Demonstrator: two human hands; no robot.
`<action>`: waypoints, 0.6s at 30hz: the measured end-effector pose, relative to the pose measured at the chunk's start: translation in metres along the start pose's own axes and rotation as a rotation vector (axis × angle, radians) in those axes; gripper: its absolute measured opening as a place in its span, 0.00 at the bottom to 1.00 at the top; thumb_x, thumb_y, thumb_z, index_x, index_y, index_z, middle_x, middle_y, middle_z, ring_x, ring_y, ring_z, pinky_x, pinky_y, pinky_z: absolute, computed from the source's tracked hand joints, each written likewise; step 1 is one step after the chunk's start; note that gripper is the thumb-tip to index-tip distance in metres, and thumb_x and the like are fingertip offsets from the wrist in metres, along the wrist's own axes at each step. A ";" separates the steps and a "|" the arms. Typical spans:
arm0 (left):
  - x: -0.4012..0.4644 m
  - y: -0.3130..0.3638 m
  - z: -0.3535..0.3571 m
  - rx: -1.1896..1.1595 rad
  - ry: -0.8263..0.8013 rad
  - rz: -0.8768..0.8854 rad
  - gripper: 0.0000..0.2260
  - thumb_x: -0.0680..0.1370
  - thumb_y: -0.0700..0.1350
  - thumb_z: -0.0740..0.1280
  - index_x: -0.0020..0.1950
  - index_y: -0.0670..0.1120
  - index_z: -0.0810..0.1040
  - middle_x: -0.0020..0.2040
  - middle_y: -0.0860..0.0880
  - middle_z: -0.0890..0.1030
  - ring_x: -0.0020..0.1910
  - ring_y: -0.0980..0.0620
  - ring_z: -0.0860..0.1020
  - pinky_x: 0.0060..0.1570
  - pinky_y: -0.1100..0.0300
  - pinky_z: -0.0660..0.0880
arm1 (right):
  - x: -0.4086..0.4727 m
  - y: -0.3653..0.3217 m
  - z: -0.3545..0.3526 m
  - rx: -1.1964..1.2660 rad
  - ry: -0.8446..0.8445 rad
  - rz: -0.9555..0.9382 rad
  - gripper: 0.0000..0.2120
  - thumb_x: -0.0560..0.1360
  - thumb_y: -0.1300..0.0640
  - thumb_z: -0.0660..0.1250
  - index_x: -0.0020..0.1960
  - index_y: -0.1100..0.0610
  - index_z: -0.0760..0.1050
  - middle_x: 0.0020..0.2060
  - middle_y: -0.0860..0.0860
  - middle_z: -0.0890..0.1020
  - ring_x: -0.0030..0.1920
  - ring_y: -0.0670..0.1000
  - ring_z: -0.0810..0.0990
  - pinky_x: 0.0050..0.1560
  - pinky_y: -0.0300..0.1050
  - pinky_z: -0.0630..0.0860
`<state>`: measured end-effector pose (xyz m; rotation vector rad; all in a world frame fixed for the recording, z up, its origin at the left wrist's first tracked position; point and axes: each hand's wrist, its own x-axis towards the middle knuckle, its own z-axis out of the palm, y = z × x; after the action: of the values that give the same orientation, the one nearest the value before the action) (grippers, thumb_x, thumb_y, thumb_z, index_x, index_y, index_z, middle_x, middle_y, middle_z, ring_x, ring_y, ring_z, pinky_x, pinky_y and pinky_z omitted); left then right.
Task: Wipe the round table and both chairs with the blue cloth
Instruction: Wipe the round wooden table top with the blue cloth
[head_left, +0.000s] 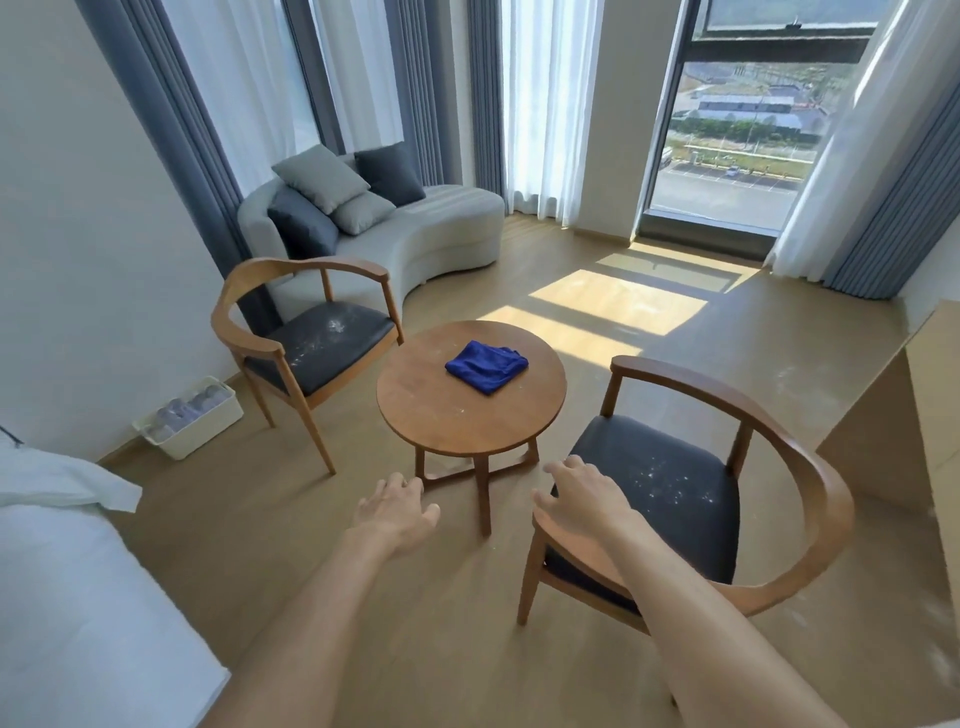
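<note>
1. The blue cloth (486, 366) is lying folded on the round bench (467, 410), toward its far side, with no hand touching it.
2. The left hand (397, 512) is reaching forward above the floor, near the bench's legs; its grip is spread and relaxed, holding nothing.
3. The right hand (584, 501) is extending over the near left corner of the right chair (691, 499); its grip is likewise loose and empty, and contact with the chair cannot be told.
4. White specks are showing on the dark seats of the right chair and the left chair (306, 338), and faintly on the bench top, so wiping appears not yet begun.
5. Judged step: the approach to pick up the cloth, the opening step of the task.
6. The next move is calling for a reach across the bench to its far side, a closing of one hand's grip on the cloth, then sweeping strokes over the bench top before either chair.
</note>
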<state>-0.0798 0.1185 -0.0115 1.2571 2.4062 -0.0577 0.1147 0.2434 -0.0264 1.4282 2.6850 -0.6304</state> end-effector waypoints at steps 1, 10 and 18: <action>0.010 -0.007 -0.006 -0.020 0.005 -0.009 0.19 0.79 0.56 0.55 0.67 0.50 0.68 0.66 0.48 0.68 0.66 0.49 0.67 0.63 0.52 0.68 | 0.015 -0.006 -0.001 -0.006 -0.007 -0.012 0.22 0.79 0.44 0.59 0.70 0.52 0.69 0.64 0.53 0.73 0.61 0.53 0.74 0.59 0.48 0.75; 0.100 -0.097 -0.055 -0.208 0.046 -0.098 0.20 0.80 0.55 0.56 0.69 0.49 0.67 0.69 0.47 0.66 0.68 0.48 0.65 0.65 0.50 0.67 | 0.144 -0.081 0.000 -0.110 -0.113 -0.100 0.24 0.79 0.42 0.60 0.72 0.49 0.66 0.63 0.51 0.73 0.59 0.51 0.75 0.56 0.47 0.78; 0.166 -0.169 -0.077 -0.223 0.045 -0.201 0.21 0.79 0.55 0.57 0.69 0.48 0.66 0.69 0.47 0.66 0.68 0.47 0.64 0.66 0.51 0.65 | 0.241 -0.134 0.017 -0.128 -0.188 -0.143 0.26 0.79 0.43 0.60 0.74 0.49 0.63 0.68 0.52 0.70 0.65 0.52 0.72 0.61 0.48 0.74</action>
<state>-0.3236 0.1651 -0.0312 0.9244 2.4893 0.1762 -0.1341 0.3604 -0.0496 1.0964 2.6414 -0.5588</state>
